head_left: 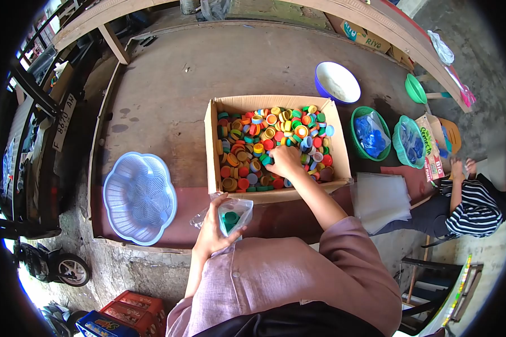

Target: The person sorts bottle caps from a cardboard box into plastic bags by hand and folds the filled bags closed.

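Observation:
A cardboard box full of loose plastic bottle caps in many colours stands in front of me on the table. My right hand reaches into it, fingers bent down and closed at a green bottle cap; the fingertips are partly hidden. Below the box's near left corner, my left hand grips a clear plastic bag by its side. The bag's mouth is spread, and green caps lie inside it.
A light blue basket sits at left. At right are a purple-and-white bowl, green baskets holding bagged blue caps, and a stack of clear plastic sheets or bags. Another person in a striped top sits at the table's right end.

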Demonstrator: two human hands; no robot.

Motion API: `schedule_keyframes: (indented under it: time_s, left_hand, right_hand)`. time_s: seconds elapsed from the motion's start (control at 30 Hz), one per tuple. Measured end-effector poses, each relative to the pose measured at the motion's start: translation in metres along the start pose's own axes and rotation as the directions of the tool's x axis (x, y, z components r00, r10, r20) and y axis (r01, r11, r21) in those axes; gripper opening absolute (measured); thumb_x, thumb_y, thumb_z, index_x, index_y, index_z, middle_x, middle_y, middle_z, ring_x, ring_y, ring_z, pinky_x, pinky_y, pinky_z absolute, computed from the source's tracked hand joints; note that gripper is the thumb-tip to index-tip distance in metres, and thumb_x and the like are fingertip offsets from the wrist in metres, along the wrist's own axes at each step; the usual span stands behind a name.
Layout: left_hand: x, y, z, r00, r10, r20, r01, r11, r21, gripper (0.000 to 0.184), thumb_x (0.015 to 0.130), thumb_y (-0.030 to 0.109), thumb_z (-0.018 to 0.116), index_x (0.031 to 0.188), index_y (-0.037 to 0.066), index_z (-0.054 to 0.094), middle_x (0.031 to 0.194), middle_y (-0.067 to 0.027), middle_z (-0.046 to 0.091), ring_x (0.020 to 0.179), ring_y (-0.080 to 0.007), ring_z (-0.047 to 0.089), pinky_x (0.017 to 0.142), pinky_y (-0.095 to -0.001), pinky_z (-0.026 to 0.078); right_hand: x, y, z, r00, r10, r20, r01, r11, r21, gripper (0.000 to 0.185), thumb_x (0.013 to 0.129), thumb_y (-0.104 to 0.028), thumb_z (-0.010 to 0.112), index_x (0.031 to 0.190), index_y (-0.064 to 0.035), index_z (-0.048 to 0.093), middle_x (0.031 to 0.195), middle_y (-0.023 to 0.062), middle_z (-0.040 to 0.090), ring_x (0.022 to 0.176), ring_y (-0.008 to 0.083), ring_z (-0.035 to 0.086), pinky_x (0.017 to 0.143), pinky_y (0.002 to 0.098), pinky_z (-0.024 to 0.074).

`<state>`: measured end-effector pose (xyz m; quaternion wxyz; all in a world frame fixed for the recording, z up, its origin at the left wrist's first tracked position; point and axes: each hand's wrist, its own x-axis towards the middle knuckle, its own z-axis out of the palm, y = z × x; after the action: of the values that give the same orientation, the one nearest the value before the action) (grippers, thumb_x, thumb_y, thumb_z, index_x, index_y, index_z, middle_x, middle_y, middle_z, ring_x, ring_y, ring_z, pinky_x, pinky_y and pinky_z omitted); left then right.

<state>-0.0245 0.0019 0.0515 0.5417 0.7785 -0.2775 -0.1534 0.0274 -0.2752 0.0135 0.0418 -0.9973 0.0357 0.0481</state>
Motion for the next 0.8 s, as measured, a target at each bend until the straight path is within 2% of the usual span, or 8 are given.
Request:
schedule_keyframes:
  time_s: [0.1, 0.3, 0.37, 0.43, 0.57, 0.67, 0.73, 0.8]
  left_hand:
    - [0.001, -0.001, 0.001, 1.000, -0.006, -0.003, 0.006, 1.000, 0.009, 0.083, 0.060, 0.021, 0.076, 0.126, 0.001, 0.030, 0.116, -0.0198, 0.047, 0.108, -0.0328, 0.049, 0.092, -0.0393, 0.039]
    - [0.004, 0.002, 0.003, 0.999, 0.004, 0.035, -0.004, 1.000, 0.015, 0.084, 0.060, 0.020, 0.075, 0.127, 0.002, 0.028, 0.114, -0.0184, 0.048, 0.106, -0.0305, 0.050, 0.092, -0.0392, 0.039]
    - [0.004, 0.002, 0.003, 0.999, 0.014, 0.048, -0.015, 1.000, 0.022, 0.084, 0.060, 0.018, 0.074, 0.127, 0.002, 0.027, 0.114, -0.0174, 0.048, 0.104, -0.0286, 0.050, 0.091, -0.0391, 0.039]
    - [0.006, 0.000, 0.005, 0.997, 0.068, 0.048, -0.069, 0.997, 0.025, 0.084, 0.060, 0.017, 0.074, 0.128, 0.002, 0.026, 0.115, -0.0179, 0.047, 0.104, -0.0286, 0.050, 0.090, -0.0390, 0.040]
    - [0.001, -0.005, 0.005, 0.999, 0.031, 0.034, -0.031, 1.000, 0.000, 0.084, 0.060, 0.017, 0.074, 0.128, 0.001, 0.026, 0.115, -0.0186, 0.047, 0.104, -0.0290, 0.051, 0.090, -0.0389, 0.040]
    - [-0.001, -0.001, 0.002, 1.000, 0.022, 0.014, -0.022, 1.000, -0.006, 0.085, 0.060, 0.017, 0.074, 0.128, 0.001, 0.026, 0.115, -0.0189, 0.047, 0.103, -0.0292, 0.051, 0.089, -0.0388, 0.040]
    - [0.001, -0.001, 0.002, 0.999, 0.048, 0.022, -0.048, 0.999, 0.015, 0.085, 0.059, 0.016, 0.074, 0.128, 0.001, 0.026, 0.115, -0.0186, 0.047, 0.102, -0.0290, 0.052, 0.089, -0.0387, 0.040]
    - [0.001, -0.003, 0.003, 0.999, 0.043, 0.021, -0.043, 0.999, 0.022, 0.085, 0.059, 0.016, 0.074, 0.128, 0.001, 0.026, 0.115, -0.0186, 0.047, 0.103, -0.0291, 0.052, 0.089, -0.0388, 0.040]
  right_hand:
    - [-0.016, 0.005, -0.019, 0.996, 0.005, -0.087, 0.019, 0.961, 0.275, 0.027, 0.059, -0.024, 0.073, 0.081, -0.0086, 0.065, 0.067, 0.0068, 0.060, 0.062, 0.0221, 0.061, 0.057, 0.0331, 0.0468]
    - [-0.065, -0.037, -0.074, 0.933, -0.207, -0.293, 0.359, 0.531, 0.767, 0.029, 0.062, -0.013, 0.072, 0.088, -0.0076, 0.062, 0.065, 0.0025, 0.051, 0.057, 0.0128, 0.050, 0.051, 0.0295, 0.0412]
    - [-0.077, -0.057, -0.080, 0.891, -0.327, -0.314, 0.443, 0.480, 0.758, 0.031, 0.062, -0.012, 0.073, 0.092, -0.0080, 0.063, 0.067, 0.0017, 0.051, 0.060, 0.0102, 0.049, 0.052, 0.0249, 0.0391]
    - [-0.087, -0.074, -0.081, 0.835, -0.446, -0.323, 0.550, 0.661, 0.510, 0.036, 0.064, -0.023, 0.074, 0.095, -0.0087, 0.063, 0.071, 0.0044, 0.054, 0.063, 0.0160, 0.054, 0.055, 0.0281, 0.0418]
    - [-0.078, -0.063, -0.079, 0.907, -0.279, -0.317, 0.422, 0.630, 0.652, 0.025, 0.067, -0.020, 0.069, 0.089, -0.0087, 0.063, 0.073, 0.0058, 0.057, 0.066, 0.0201, 0.056, 0.058, 0.0323, 0.0446]
    - [-0.044, -0.004, -0.050, 0.912, -0.248, -0.327, 0.344, 0.897, 0.277, 0.015, 0.060, 0.001, 0.060, 0.070, -0.0090, 0.064, 0.077, 0.0063, 0.053, 0.073, 0.0234, 0.055, 0.066, 0.0355, 0.0440]
    - [-0.031, 0.020, -0.035, 0.932, -0.333, -0.144, 0.342, 0.939, 0.042, 0.019, 0.055, -0.001, 0.064, 0.069, -0.0119, 0.065, 0.093, 0.0038, 0.049, 0.099, 0.0215, 0.044, 0.086, 0.0347, 0.0344]
    - [-0.025, 0.029, -0.024, 0.920, -0.380, -0.094, 0.379, 0.925, -0.033, 0.019, 0.055, -0.001, 0.064, 0.071, -0.0120, 0.066, 0.093, 0.0037, 0.048, 0.099, 0.0213, 0.044, 0.085, 0.0344, 0.0348]
